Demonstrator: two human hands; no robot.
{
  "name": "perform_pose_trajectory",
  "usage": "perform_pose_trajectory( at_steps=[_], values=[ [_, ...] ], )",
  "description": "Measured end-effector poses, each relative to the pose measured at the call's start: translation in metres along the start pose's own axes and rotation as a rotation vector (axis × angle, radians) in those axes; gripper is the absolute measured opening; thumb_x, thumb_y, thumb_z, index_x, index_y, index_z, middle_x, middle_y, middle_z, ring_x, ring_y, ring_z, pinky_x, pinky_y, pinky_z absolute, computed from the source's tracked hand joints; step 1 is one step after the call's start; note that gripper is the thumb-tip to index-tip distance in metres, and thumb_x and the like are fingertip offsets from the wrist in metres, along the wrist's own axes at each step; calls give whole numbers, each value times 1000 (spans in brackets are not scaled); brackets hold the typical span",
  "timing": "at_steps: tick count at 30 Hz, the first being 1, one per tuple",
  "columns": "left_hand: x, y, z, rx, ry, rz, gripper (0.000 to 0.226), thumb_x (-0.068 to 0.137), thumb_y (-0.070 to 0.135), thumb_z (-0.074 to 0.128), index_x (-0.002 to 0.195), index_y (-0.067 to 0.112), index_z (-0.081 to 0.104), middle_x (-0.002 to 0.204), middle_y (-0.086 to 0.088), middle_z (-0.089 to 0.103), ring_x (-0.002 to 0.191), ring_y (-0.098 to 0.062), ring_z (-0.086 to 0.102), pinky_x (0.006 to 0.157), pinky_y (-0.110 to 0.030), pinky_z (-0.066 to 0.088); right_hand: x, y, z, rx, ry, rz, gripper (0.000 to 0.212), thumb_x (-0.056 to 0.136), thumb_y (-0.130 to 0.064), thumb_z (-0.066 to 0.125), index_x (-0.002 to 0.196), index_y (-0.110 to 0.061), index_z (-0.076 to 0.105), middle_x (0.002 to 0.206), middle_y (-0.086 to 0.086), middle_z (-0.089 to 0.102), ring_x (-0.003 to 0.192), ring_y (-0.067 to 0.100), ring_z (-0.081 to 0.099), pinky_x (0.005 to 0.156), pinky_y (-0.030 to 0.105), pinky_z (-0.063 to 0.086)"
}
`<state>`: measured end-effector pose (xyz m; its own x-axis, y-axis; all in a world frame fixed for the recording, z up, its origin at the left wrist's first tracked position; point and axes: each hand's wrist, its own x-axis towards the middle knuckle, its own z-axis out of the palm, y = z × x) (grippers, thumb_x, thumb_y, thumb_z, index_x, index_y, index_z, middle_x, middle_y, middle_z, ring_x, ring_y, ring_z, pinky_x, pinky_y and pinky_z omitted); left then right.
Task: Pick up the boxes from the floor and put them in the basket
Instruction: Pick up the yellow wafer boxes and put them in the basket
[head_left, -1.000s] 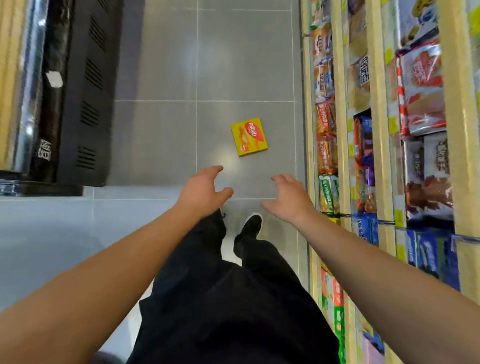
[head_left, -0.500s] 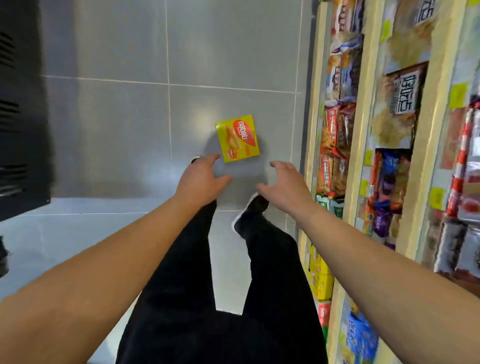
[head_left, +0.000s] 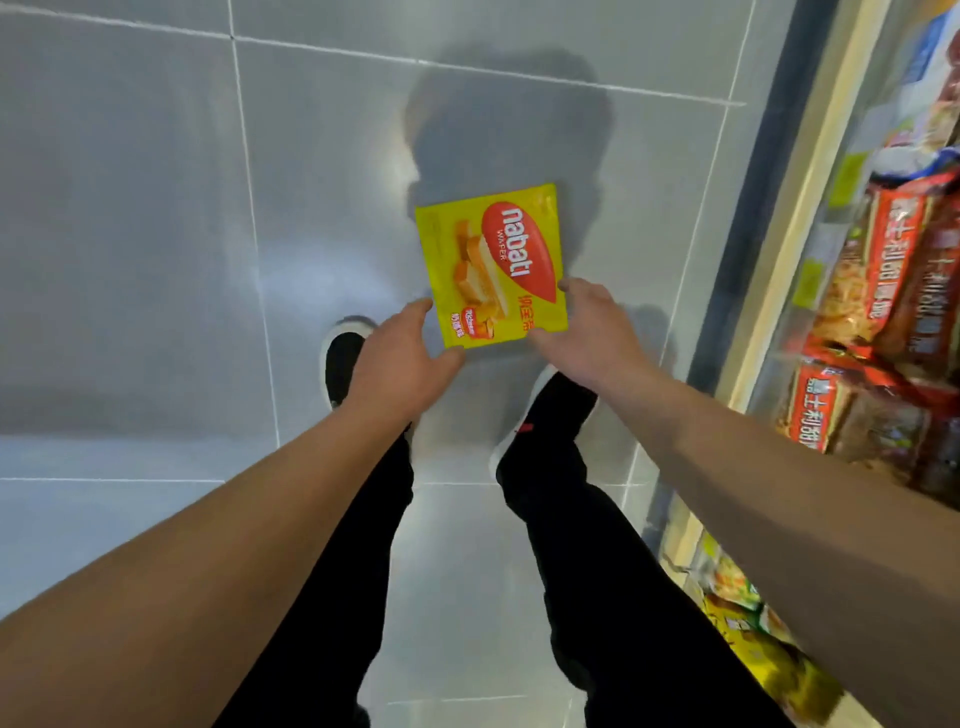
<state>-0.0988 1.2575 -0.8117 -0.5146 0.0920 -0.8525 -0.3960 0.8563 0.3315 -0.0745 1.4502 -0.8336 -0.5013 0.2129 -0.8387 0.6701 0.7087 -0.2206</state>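
**Op A:** Grey floor tiles (head_left: 156, 234) take up most of my view, a stocked snack shelf (head_left: 883, 291) runs along the right, and the yellow wafer box (head_left: 491, 265) lies flat on the floor just ahead of the black shoes (head_left: 345, 364).

**Op B:** Where are my hands on it?

**Op A:** Left hand (head_left: 400, 364) is at the box's near left corner, right hand (head_left: 592, 332) at its near right edge. Fingers on both are spread apart and only lightly bent; whether they touch the carton yet, I cannot tell.

**Op B:** So how would I take it cleanly?

**Op A:** I'd close on both side edges together, thumbs on the printed face, and tip the near edge up so fingertips get underneath. It's lying flush, so scraping at one corner would probably just slide it over the glossy tile.

**Op B:** And the box?

**Op A:** Thin, flat, yellow, with a red oval logo and pictured wafers. No dents that I can see. No basket in view.
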Motion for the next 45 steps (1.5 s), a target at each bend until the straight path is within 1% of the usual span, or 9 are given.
perform_pose_trajectory(
  at_steps=[8,16,21,26,29,32,35,40,45],
  values=[
    [126,-34,59,-167,95,-81,66,76,34,75,131,18,44,123,-3,59,110,-22,58,80,-30,41,112,44,66,138,233,100,75,76,-38,72,139,-11,43,131,11,47,123,28,47,106,39,40],
    [120,-37,66,-260,18,-84,76,66,38,75,134,30,43,126,1,56,118,-21,52,94,-44,49,102,55,75,233,215,105,40,82,-29,71,117,-11,63,115,12,54,107,24,54,85,24,37],
    [40,-21,37,-328,-16,-120,79,74,26,78,140,34,36,123,10,55,115,-18,55,95,-43,50,27,38,43,347,177,168,35,82,-30,71,114,-18,61,110,7,62,100,25,61,89,37,51],
    [-59,24,-19,-309,-63,-62,88,77,27,77,146,40,23,131,7,54,113,-20,58,87,-40,55,-81,9,-18,431,174,218,35,84,-31,70,113,-15,58,99,-3,58,95,21,61,77,30,46],
    [-122,53,-62,-231,-105,5,83,82,24,74,147,41,24,125,8,54,107,-17,58,80,-36,57,-161,-2,-63,608,153,270,53,83,-35,75,127,-19,50,105,-8,56,92,12,56,78,26,44],
    [-187,80,-105,-141,-177,122,86,69,26,75,142,46,33,117,11,60,105,-14,60,85,-46,57,-242,-6,-96,912,45,320,52,80,-18,79,123,-18,51,107,-6,64,86,6,61,67,15,48],
    [-246,108,-139,7,-249,242,87,65,32,72,142,45,33,111,12,60,105,-14,60,88,-46,55,-319,-7,-111,1066,7,336,45,78,-10,79,118,-16,59,115,4,69,90,10,66,70,23,51],
    [-336,149,-164,196,-390,424,90,74,22,76,144,48,27,108,10,59,102,-17,61,90,-45,54,-450,-8,-111,1378,181,320,43,79,-4,77,115,-22,61,115,4,69,106,23,66,94,43,52],
    [-415,172,-152,373,-513,649,80,65,33,70,136,48,36,113,14,60,104,-16,61,87,-44,55,-556,-9,-74,1588,480,399,39,74,-7,82,106,-24,66,108,1,73,101,23,68,92,48,54]
  ],
)
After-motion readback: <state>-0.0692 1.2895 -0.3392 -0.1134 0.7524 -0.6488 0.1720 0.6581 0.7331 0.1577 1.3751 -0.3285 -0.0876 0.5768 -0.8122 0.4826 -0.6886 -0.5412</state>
